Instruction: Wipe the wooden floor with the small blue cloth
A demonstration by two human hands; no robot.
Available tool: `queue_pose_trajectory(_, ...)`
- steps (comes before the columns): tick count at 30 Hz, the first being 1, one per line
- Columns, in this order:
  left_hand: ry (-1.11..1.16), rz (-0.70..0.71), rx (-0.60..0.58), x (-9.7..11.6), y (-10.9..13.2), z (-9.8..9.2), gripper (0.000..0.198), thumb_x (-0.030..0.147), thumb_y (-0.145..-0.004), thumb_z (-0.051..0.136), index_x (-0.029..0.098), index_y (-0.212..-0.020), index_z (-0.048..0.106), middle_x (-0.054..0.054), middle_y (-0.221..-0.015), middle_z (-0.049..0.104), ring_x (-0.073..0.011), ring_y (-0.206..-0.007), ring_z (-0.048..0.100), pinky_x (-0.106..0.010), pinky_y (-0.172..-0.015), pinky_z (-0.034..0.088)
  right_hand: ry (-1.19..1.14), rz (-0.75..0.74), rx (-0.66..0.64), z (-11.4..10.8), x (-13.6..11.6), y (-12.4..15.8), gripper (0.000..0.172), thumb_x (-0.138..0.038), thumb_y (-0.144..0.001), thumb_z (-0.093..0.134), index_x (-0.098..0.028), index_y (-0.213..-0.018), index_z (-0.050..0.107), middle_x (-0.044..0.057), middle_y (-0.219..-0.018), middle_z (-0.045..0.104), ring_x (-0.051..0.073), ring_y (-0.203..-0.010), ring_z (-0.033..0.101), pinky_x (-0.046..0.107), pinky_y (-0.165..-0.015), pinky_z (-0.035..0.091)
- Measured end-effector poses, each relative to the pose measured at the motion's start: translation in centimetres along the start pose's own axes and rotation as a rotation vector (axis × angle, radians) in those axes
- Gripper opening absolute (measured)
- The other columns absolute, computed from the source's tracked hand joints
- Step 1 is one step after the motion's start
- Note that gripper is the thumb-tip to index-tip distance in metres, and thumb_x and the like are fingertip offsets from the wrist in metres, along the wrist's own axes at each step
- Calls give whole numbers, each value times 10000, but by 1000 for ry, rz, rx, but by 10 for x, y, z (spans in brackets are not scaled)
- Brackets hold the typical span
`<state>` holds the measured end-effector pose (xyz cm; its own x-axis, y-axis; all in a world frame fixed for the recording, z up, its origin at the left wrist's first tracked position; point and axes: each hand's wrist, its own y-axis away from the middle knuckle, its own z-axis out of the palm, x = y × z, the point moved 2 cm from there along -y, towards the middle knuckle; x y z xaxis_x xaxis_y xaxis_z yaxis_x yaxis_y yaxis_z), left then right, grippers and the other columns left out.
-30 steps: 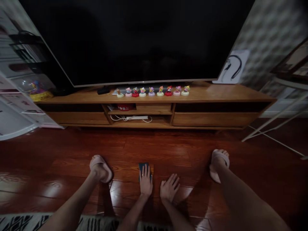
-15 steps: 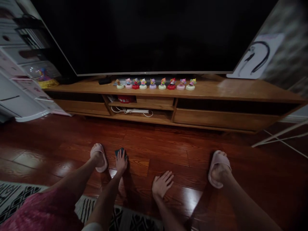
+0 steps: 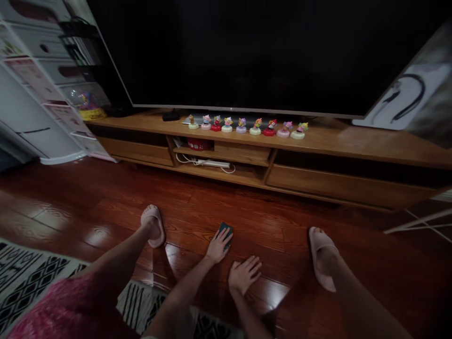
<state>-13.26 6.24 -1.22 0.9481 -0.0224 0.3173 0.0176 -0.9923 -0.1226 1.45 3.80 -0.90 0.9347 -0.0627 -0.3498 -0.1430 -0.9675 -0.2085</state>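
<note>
Left hand point(image 3: 218, 246) presses flat on a dark cloth point(image 3: 226, 230) (fingers spread), right hand point(image 3: 243, 275) flat on floor point(image 3: 106, 207).

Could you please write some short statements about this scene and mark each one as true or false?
1. The left hand rests on a dark pad on the wooden floor. True.
2. The right hand is lifted in the air. False: it lies flat on the floor.
3. A row of small figurines stands on the TV stand. True.
4. Both feet are bare. False: both wear pale slippers.
</note>
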Motion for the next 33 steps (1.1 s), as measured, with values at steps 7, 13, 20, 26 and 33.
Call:
queue_pose_trajectory(7, -120, -460, 133, -121, 87, -68, 584, 319, -973, 419, 266, -1554, 411, -67, -1671, 344, -229, -1548, 296, -450, -1250, 305, 25, 19, -26, -1, -4, -3, 767, -224, -863, 348, 80, -1562, 263, 337, -1619, 274, 451, -1531, 200, 690, -1148, 291)
queue_pose_trajectory(13, -152, -724, 246, -104, 125, -57, 608, 353, -1007, 294, 178, -1588, 336, -161, -1665, 330, -325, -1560, 246, -618, -1250, 223, 17, 3, 10, -8, -8, -4, 763, -229, -866, 337, 86, -1558, 268, 353, -1591, 319, 463, -1510, 238, 707, -1114, 317)
queue_pose_trajectory(20, 7, -436, 154, 34, 109, 14, 640, 357, -1005, 331, 289, -1628, 207, -59, -1720, 194, -283, -1586, 168, -580, -1286, 190, 15, -16, 45, -12, -8, -3, 734, -239, -902, 312, 89, -1556, 267, 358, -1578, 338, 457, -1502, 251, 677, -1129, 304)
queue_pose_trajectory(26, -4, -174, -7, -9, 100, -21, 680, 315, -945, 493, 348, -1595, 296, 5, -1717, 212, -212, -1566, 242, -457, -1288, 232, 13, -18, 48, -9, -6, -3, 736, -233, -895, 319, 59, -1569, 272, 354, -1583, 332, 462, -1498, 263, 688, -1110, 323)
queue_pose_trajectory(33, -124, -564, 167, -132, 108, -84, 592, 271, -972, 385, 231, -1563, 392, -99, -1660, 363, -252, -1540, 310, -503, -1236, 316, 18, -10, 68, 14, 3, -2, 755, -241, -865, 376, -7, -1580, 312, 310, -1594, 354, 463, -1500, 276, 707, -1094, 350)
